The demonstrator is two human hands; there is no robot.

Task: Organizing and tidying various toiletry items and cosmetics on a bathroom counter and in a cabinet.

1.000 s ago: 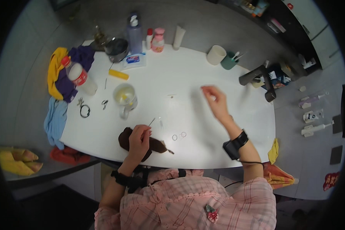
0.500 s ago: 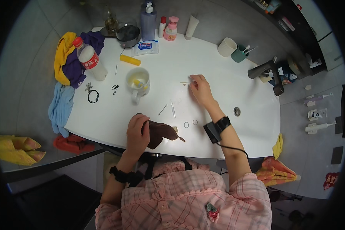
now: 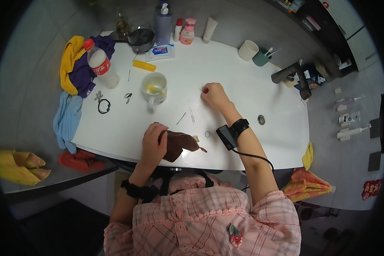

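My left hand grips a dark brown soft pouch near the counter's front edge. A thin brown cord with a small end sticks out of its right side. Farther out, my right hand is closed in a pinch over the white counter. What its fingertips hold is too small to name; a thin sliver shows beside them. Between the hands lie a cotton swab, a thin clear stick and a small ring. A second ring is mostly hidden by the black device on my right wrist.
A glass mug holding something yellow stands left of centre, near a yellow cylinder, a hair clip and a black hair tie. Bottles, including a red-capped one, line the back and left. The faucet is at right.
My right hand has moved slightly left and its fingers have closed where a thin yellowish piece and a small brown bit lay. My left hand still holds the pouch.
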